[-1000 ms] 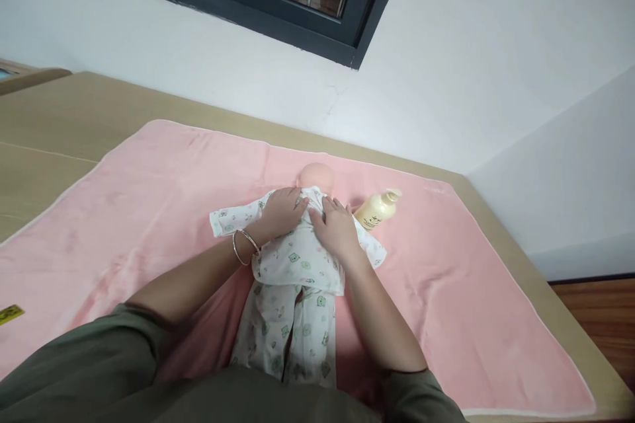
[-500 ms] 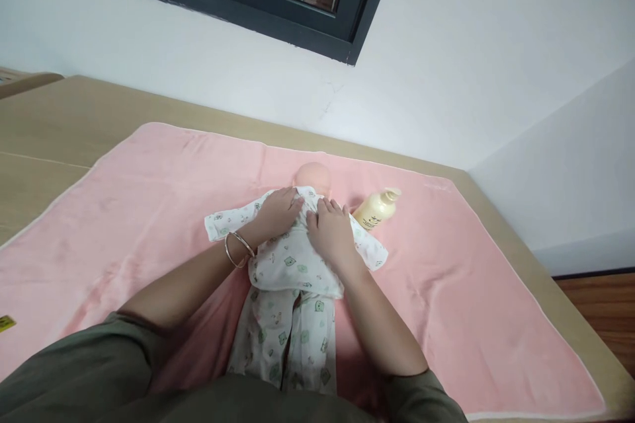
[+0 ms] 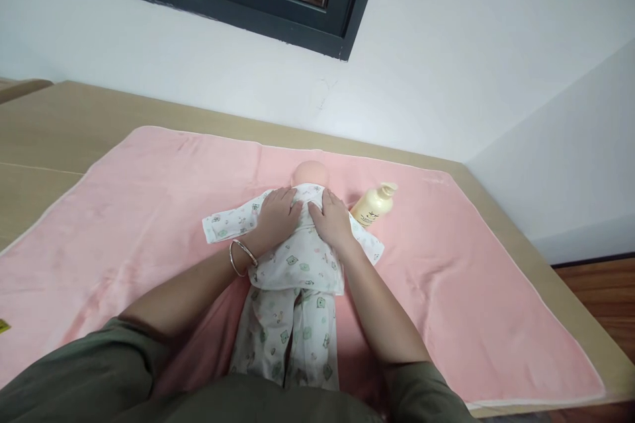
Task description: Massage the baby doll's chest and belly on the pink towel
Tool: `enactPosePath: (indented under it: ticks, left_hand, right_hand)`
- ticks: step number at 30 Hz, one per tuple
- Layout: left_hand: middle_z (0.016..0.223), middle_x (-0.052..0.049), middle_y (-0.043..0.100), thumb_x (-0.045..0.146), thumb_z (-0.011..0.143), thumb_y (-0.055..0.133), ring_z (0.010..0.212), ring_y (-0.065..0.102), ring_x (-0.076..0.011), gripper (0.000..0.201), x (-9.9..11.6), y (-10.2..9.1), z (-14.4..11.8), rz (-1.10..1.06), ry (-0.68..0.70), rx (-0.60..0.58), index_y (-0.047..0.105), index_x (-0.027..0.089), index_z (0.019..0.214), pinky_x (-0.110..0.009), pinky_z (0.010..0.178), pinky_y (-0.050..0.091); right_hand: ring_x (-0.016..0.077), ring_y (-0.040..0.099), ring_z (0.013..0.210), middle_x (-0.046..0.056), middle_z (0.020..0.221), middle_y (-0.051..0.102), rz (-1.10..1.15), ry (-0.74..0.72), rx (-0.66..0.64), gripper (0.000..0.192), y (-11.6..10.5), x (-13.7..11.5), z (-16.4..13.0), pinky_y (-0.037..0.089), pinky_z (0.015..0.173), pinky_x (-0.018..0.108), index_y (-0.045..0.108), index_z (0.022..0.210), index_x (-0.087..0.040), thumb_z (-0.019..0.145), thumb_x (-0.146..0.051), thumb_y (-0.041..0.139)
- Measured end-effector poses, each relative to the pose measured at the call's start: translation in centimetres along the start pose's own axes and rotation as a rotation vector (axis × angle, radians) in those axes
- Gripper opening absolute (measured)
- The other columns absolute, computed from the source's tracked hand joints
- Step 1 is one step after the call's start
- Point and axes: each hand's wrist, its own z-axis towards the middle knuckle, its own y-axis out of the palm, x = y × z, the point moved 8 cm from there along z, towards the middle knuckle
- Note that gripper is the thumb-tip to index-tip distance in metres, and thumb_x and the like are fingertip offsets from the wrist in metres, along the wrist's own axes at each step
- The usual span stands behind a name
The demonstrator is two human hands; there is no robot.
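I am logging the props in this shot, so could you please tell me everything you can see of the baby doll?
The baby doll lies along the pink blanket, its bald, peach-coloured head pointing toward the wall and its legs toward the person. It wears a white cloth top and trousers printed with small green figures, sleeves spread sideways. The left hand and right hand rest flat on its upper body. Its face is not visible.

Both forearms reach up from the lower edge toward the frame's centre. The left hand [image 3: 276, 213] and right hand [image 3: 333, 219] lie palm-down side by side, fingers spread flat and nearly touching (two bangles circle the left wrist).
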Motion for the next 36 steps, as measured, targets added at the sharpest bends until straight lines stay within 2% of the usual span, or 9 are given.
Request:
enactPosePath:
  ticks: [8,11,14,17,22,26,29,32,36]
  left_hand:
    - [0.125,-0.022,0.066,0.032,0.103,0.037,0.121,0.058,-0.0346,0.042,2.7,-1.3,-1.2,0.098,0.103,-0.052,0.058,0.008,0.13,-0.053,0.107,0.048]
    - [0.125,-0.022,0.066,0.03,0.101,0.038,0.121,0.058,-0.0339,0.04,2.1,-1.1,-0.5,0.068,0.105,-0.06,0.06,0.008,0.127,-0.052,0.108,0.047]
    - [0.114,-0.018,0.071,0.028,0.101,0.036,0.11,0.064,-0.0309,0.036,0.8,-0.4,0.7,0.001,0.118,-0.122,0.065,0.012,0.116,-0.049,0.101,0.052]
    - [0.106,-0.016,0.073,0.026,0.101,0.033,0.104,0.066,-0.0293,0.036,0.4,0.0,1.1,0.007,0.144,-0.153,0.067,0.014,0.109,-0.048,0.098,0.054]
    - [0.134,-0.025,0.064,0.025,0.1,0.035,0.132,0.057,-0.0355,0.045,2.5,-0.4,-1.3,0.162,0.115,-0.047,0.059,0.003,0.13,-0.054,0.113,0.045]
    - [0.143,-0.028,0.059,0.025,0.1,0.036,0.14,0.052,-0.0374,0.05,4.3,-0.7,-2.8,0.21,0.126,-0.032,0.053,-0.002,0.139,-0.052,0.116,0.043]
    - [0.137,-0.027,0.063,0.023,0.1,0.035,0.135,0.055,-0.0358,0.045,3.7,-0.8,-1.9,0.188,0.176,-0.073,0.06,0.001,0.13,-0.052,0.114,0.045]
    - [0.116,-0.022,0.071,0.021,0.099,0.037,0.117,0.064,-0.0336,0.035,2.2,-0.3,-0.2,0.143,0.269,-0.193,0.069,0.011,0.108,-0.052,0.105,0.051]
    - [0.108,-0.016,0.072,0.024,0.1,0.035,0.108,0.066,-0.0299,0.033,0.1,-0.4,0.9,0.091,0.18,-0.186,0.066,0.017,0.109,-0.051,0.099,0.053]
  right_hand:
    - [0.0301,0.041,0.149,0.019,0.16,0.046,0.045,-0.074,-0.062,0.063,-1.0,0.3,0.4,0.03,0.122,0.043,0.043,0.153,-0.009,0.104,-0.048,0.042]
    - [0.031,0.043,0.147,0.021,0.157,0.049,-0.017,-0.063,-0.058,0.06,-1.2,-0.5,-0.4,0.03,0.122,0.045,0.045,0.152,-0.007,0.105,-0.044,0.04]
    - [0.0356,0.042,0.147,0.029,0.155,0.047,-0.136,-0.05,-0.001,0.059,-1.0,-2.1,-2.1,0.027,0.123,0.047,0.043,0.15,0.004,0.107,-0.034,0.033]
    - [0.0371,0.041,0.147,0.032,0.153,0.047,-0.189,-0.071,0.025,0.057,-0.5,-3.4,-3.3,0.027,0.123,0.049,0.043,0.149,0.007,0.106,-0.028,0.031]
    - [0.0319,0.044,0.146,0.025,0.153,0.051,-0.094,-0.07,-0.01,0.054,-0.9,-1.9,-1.5,0.029,0.122,0.045,0.048,0.148,-0.001,0.105,-0.03,0.035]
    - [0.0302,0.045,0.146,0.02,0.156,0.05,-0.009,-0.048,-0.058,0.055,-1.0,-0.2,0.2,0.03,0.121,0.046,0.047,0.15,-0.008,0.104,-0.038,0.041]
    - [0.0326,0.037,0.151,0.022,0.161,0.043,-0.057,-0.02,-0.037,0.059,-0.8,-0.8,-0.7,0.025,0.124,0.049,0.04,0.155,-0.004,0.106,-0.037,0.037]
    - [0.0347,0.037,0.151,0.023,0.159,0.046,-0.157,-0.025,0.001,0.057,-0.8,-2.7,-2.8,0.023,0.124,0.051,0.042,0.154,-0.002,0.106,-0.031,0.034]
    - [0.0359,0.046,0.143,0.027,0.151,0.053,-0.231,-0.064,0.004,0.054,-1.2,-4.0,-3.9,0.025,0.123,0.049,0.048,0.148,0.002,0.104,-0.028,0.034]
